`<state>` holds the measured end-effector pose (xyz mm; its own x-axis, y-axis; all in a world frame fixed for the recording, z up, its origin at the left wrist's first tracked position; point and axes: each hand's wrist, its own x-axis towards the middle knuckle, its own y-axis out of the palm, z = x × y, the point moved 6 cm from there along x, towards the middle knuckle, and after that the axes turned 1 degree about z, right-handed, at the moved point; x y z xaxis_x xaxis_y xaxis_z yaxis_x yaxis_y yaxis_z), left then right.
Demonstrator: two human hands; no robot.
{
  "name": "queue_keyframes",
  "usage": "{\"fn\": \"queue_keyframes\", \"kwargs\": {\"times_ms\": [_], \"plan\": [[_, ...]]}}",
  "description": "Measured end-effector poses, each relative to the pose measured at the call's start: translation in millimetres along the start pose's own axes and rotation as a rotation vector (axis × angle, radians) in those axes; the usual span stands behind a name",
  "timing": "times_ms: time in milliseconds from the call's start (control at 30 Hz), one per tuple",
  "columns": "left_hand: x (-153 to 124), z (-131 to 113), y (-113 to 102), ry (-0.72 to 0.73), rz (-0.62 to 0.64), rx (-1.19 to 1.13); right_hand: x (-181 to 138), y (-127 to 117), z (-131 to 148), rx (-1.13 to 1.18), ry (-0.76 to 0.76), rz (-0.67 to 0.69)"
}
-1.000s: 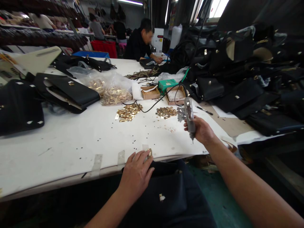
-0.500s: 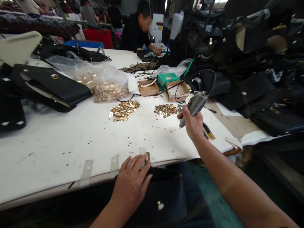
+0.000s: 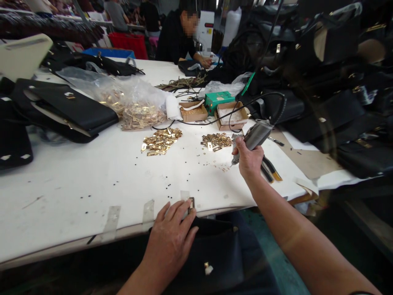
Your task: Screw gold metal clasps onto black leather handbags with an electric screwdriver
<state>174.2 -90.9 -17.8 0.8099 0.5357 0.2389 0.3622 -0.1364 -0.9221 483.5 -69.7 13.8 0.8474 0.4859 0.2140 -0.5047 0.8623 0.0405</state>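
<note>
At the table's front edge my left hand [image 3: 173, 235] lies with fingers stretched out, pressing down. Its fingertips touch a small gold metal plate [image 3: 192, 203]. Below that hand a black bag [image 3: 217, 250] hangs at the edge, with a small gold fitting [image 3: 206, 265] on its front; what lies under the palm is hidden. My right hand [image 3: 250, 162] is closed around a grey electric screwdriver [image 3: 258, 133], tip pointing down. The tip is beside scattered small copper-coloured pieces, probably screws [image 3: 219, 166]. Close to this hand lie pliers [image 3: 272, 170] with black and yellow handles.
Piles of gold plates [image 3: 161, 141] and smaller gold pieces [image 3: 216, 141] lie mid-table. Behind are a plastic bag of plates [image 3: 143, 112], a cardboard box [image 3: 193, 112] and a green power box [image 3: 217, 101]. Black bags [image 3: 325, 110] crowd the right. A person [image 3: 176, 39] works opposite.
The view has shifted slightly. The screwdriver's tip has moved slightly relative to the small copper-coloured pieces, staying close to them. My left hand stays in place on the plate.
</note>
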Motion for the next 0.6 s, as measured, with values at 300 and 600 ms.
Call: {"fn": "queue_keyframes", "kwargs": {"times_ms": [300, 600], "plan": [[0.9, -0.4, -0.3, -0.015, 0.005, -0.016, -2.1, -3.0, 5.3, 0.006, -0.002, -0.007], [1.7, -7.5, -5.1, -0.062, 0.082, -0.047, -83.6, 37.6, 19.9, 0.248, 0.380, 0.284]]}}
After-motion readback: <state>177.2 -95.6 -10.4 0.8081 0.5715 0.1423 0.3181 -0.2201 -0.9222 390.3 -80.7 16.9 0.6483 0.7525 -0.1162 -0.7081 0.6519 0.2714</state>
